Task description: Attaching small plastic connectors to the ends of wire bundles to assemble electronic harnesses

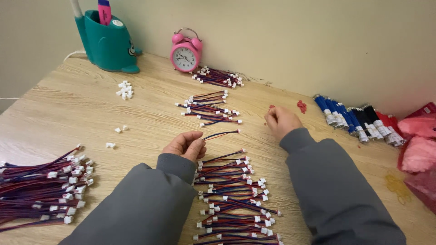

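Already several rows of wired connectors (234,195) lay finished on the surface (91,113); a large bundle (41,188) waited unsorted. Left hand (185,145) pinched one red-blue wire (221,134). Right hand (281,120) was closed, perhaps on something small and red.

Wire (221,134): short red-and-blue pair, white plug on the far end, nearly level, tip pointing to 3 o'clock. Near end pinched in left hand (185,145) fingers, held just above the counter. Small red piece (271,107) pinched in right hand (281,121) fingers, at 2 o'clock of the wire tip.
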